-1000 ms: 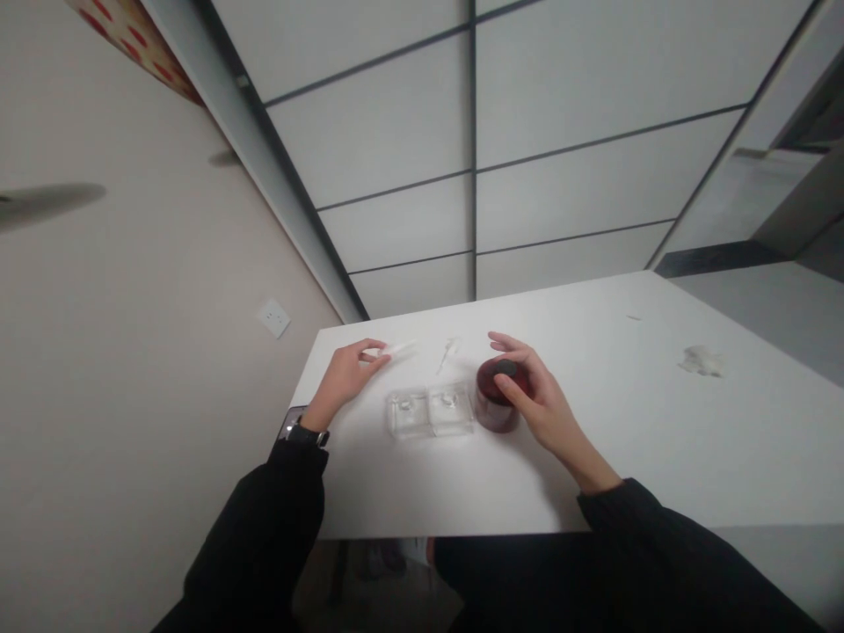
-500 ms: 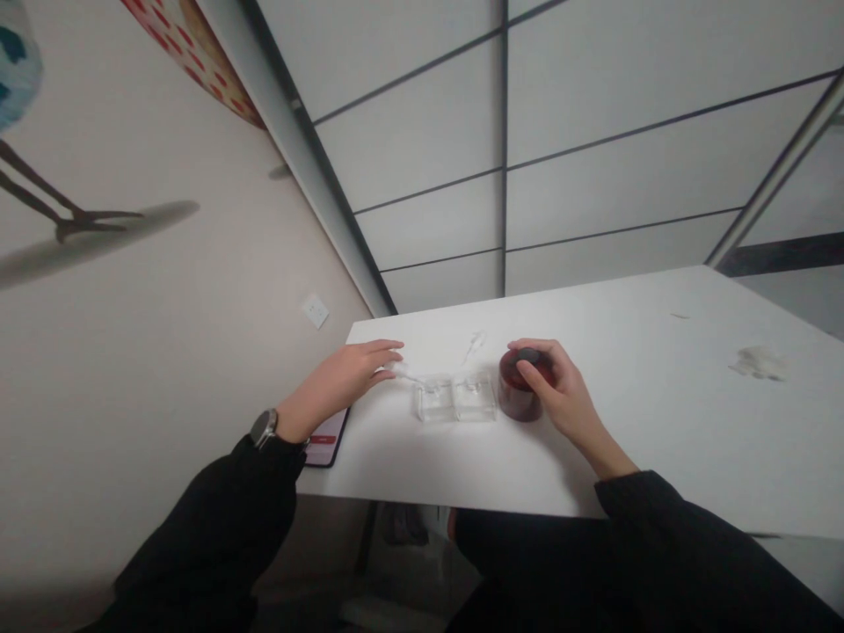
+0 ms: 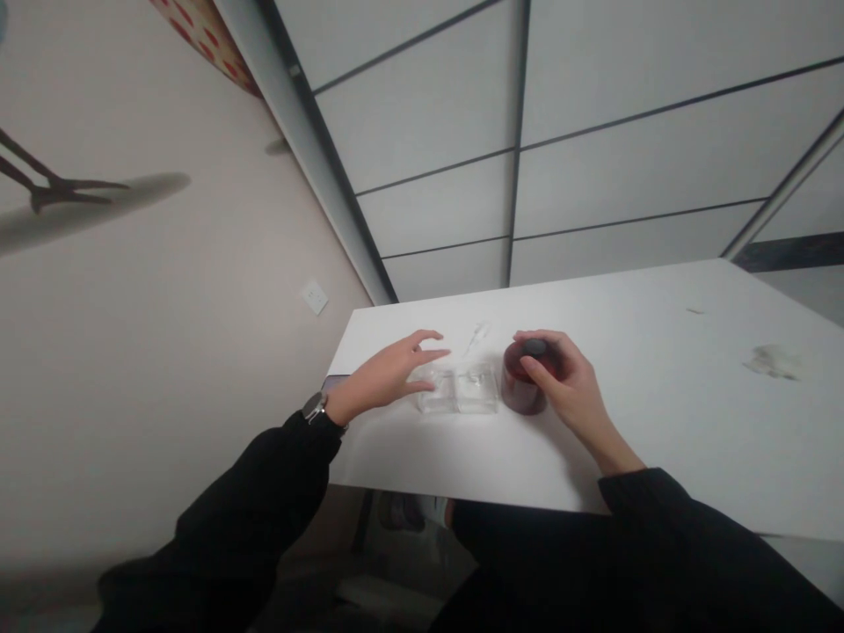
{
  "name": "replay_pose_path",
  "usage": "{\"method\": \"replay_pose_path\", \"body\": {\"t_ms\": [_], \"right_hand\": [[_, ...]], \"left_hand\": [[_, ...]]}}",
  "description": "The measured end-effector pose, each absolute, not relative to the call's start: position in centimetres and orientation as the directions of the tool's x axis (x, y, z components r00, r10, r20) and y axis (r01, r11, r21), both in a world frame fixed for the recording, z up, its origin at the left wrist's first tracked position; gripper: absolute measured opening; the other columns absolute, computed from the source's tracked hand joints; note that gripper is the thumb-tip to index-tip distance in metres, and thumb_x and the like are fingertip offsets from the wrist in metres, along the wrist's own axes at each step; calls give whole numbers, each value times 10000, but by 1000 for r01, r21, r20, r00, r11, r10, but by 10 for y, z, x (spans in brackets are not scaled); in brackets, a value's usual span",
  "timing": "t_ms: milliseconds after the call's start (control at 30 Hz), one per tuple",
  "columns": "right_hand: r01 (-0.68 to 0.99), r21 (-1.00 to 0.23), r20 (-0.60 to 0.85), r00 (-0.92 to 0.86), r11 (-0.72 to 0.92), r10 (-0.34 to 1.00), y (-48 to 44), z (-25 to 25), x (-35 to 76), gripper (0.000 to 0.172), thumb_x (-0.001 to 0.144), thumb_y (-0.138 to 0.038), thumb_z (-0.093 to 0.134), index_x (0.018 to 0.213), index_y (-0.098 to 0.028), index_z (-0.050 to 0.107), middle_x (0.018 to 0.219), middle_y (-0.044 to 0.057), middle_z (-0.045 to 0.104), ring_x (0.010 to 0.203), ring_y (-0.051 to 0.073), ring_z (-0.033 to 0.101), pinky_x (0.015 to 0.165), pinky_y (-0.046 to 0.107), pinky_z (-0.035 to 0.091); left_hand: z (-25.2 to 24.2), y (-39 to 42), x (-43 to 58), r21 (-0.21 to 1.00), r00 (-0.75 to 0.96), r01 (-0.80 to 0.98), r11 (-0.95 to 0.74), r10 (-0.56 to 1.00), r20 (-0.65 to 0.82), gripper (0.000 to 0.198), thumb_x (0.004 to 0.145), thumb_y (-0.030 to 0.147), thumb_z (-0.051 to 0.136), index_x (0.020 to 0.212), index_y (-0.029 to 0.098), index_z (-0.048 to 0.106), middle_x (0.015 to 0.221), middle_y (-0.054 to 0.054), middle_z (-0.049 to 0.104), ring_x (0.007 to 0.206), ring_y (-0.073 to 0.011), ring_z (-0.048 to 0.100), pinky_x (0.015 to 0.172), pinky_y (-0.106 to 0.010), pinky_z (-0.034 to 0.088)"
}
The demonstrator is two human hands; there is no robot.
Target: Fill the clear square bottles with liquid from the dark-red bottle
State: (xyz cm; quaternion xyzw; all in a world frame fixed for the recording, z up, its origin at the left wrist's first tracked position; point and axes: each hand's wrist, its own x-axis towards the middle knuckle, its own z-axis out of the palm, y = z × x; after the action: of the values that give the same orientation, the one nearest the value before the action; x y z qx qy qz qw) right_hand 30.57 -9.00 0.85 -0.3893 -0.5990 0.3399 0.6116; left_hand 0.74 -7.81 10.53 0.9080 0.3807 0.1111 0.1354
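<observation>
My left hand (image 3: pixel 396 369) reaches over the left end of a clear two-compartment box (image 3: pixel 476 391). Its fingers are spread, with nothing visible between them. A small clear piece, perhaps a spoon handle (image 3: pixel 477 336), sticks up behind the box. Just right of the box a dark red, see-through round jar (image 3: pixel 518 387) with a dark knob on top stands on the white table (image 3: pixel 422 457). My right hand (image 3: pixel 571 382) is wrapped round the jar's right side, thumb and fingers near the knob. The left hand hides part of the box's left compartment.
Mostly behind my left wrist lies a phone (image 3: pixel 335 381). A pale crumpled scrap (image 3: pixel 773 361) and a small thin bit (image 3: pixel 694 310) lie on the right of the table. A wall with a socket (image 3: pixel 315 297) rises at left, and panelled doors (image 3: pixel 448 207) stand behind.
My left hand has moved right, from beside a white handle left of the box to over the box's left end. My right hand stays on the jar. The view has shifted slightly.
</observation>
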Motion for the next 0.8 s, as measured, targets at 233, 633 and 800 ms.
{"method": "replay_pose_path", "body": {"t_ms": [233,633,800], "right_hand": [[-57,-871,478,128,488,869,-90,6,309,593,918,-725,667,1307,-278,668,1466,116,657,1429,323,563,1244,532,394],[497,-757,319,-285,424,904,9,6,352,331,991,-457,575,1205,-249,718,1304,117,743,1225,323,695,1129,581,507],[508,-648,224,-586,568,779,53,-7,328,508,881,-363,692,1384,-296,697,1555,90,601,1450,337,543,1254,574,381]], "left_hand": [[20,-102,20,916,84,302,-264,965,250,748,778,503,908,1329,248,471,1513,-180,532,1350,-319,617,1199,-553,448],[9,-112,9,942,245,234,-240,952,182,389,1022,421,647,1376,262,614,1659,-123,482,1585,-294,388,1332,-522,235],[5,-114,22,939,211,225,-261,954,215,470,946,354,765,1332,269,510,1541,-124,556,1521,-298,460,1285,-517,338]]}}
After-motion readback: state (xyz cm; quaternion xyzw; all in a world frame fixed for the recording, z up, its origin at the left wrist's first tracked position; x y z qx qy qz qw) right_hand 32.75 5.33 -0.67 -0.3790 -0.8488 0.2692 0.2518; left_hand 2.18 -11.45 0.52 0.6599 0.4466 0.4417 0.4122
